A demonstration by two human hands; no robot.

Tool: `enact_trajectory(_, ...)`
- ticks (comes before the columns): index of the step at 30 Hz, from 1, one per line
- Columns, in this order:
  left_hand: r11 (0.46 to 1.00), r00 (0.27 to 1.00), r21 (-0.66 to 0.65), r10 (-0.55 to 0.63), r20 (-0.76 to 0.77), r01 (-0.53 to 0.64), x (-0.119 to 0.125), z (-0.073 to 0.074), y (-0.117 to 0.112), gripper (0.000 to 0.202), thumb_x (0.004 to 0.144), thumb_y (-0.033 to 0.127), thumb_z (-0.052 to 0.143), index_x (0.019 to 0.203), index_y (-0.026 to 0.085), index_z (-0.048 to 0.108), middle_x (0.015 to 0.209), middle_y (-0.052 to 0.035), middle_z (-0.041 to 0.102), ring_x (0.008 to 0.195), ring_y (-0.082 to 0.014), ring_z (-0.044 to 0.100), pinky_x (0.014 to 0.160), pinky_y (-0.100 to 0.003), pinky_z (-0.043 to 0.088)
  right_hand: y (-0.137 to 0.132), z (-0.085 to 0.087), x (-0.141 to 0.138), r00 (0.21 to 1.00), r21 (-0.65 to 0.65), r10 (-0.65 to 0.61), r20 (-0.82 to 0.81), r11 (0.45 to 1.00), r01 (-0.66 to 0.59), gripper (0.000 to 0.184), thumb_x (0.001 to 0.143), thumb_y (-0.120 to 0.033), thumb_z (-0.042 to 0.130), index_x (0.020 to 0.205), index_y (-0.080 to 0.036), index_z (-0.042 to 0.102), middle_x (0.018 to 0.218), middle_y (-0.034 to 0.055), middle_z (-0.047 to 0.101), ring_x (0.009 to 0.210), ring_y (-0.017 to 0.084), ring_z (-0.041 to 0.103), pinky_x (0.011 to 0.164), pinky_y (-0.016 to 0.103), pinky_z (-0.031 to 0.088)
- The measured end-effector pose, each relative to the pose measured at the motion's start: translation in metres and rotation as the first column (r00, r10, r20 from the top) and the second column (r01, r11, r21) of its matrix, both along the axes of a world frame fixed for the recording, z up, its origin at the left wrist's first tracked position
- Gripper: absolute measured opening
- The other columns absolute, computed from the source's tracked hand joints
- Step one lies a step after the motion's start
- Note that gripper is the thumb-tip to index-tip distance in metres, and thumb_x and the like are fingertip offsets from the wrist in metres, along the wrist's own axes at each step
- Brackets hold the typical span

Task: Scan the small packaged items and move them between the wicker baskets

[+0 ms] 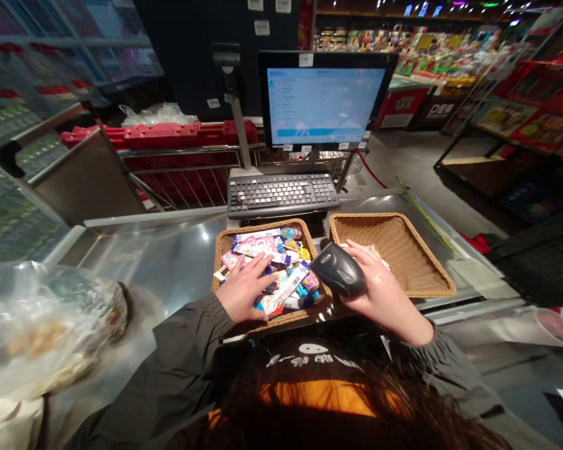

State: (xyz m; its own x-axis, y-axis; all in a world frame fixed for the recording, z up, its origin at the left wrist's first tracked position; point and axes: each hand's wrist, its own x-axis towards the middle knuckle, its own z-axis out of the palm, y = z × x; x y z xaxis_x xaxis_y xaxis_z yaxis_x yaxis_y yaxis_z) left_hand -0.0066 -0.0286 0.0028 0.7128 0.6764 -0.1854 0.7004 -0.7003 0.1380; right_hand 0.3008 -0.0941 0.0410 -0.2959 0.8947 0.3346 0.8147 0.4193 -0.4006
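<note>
My left hand lies over the left wicker basket, fingers stretched out on the small packaged sweets that fill it. Colourful wrappers, white, pink, blue and yellow, show around the fingers. In my right hand is a black handheld barcode scanner, its head pointing left toward the filled basket. The scanner and hand are above the gap between that basket and a second wicker basket on the right. Something whitish shows behind my right fingers, but I cannot make out what it is.
A keyboard and a lit monitor stand behind the baskets. On the metal counter at the left lies a clear plastic bag with blurred contents. Beyond it are a metal cart and red crates.
</note>
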Motion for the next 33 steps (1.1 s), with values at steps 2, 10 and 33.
enact_trajectory(2,1.000,0.999,-0.025,-0.013,-0.036,0.012,0.004,0.004,0.002,0.093,0.057,0.053,0.086,0.139,0.024,0.053,0.163,-0.0192,0.022,0.150,-0.0417,0.018,0.116,-0.068,0.014,0.000,-0.001,0.014,0.999,0.014,-0.043,-0.018,0.999,0.044,0.048,0.073,-0.029,0.067,0.120,-0.019,0.060,0.133,0.0167,0.060,0.136,0.040,0.046,0.111,0.070,0.030)
enact_trajectory(10,0.986,0.986,0.066,-0.159,0.044,0.156,0.070,0.024,0.033,0.069,0.078,0.055,0.072,0.135,0.020,0.057,0.159,-0.0193,0.031,0.149,-0.0385,0.023,0.117,-0.067,0.016,-0.007,-0.004,0.105,0.930,0.183,-0.355,-0.095,0.912,0.367,0.056,0.076,-0.033,0.067,0.129,-0.019,0.055,0.129,0.0169,0.062,0.132,0.039,0.051,0.112,0.065,0.034)
enact_trajectory(33,0.915,0.891,-0.064,-0.404,-0.209,0.399,0.397,-0.125,0.148,0.052,0.078,0.026,0.072,0.129,0.024,0.062,0.157,-0.0139,0.037,0.149,-0.0321,0.025,0.119,-0.058,0.017,-0.003,-0.029,0.223,0.817,0.086,-0.536,-0.212,0.823,0.562,0.060,0.076,-0.030,0.068,0.132,-0.021,0.051,0.133,0.0171,0.059,0.139,0.038,0.043,0.114,0.066,0.032)
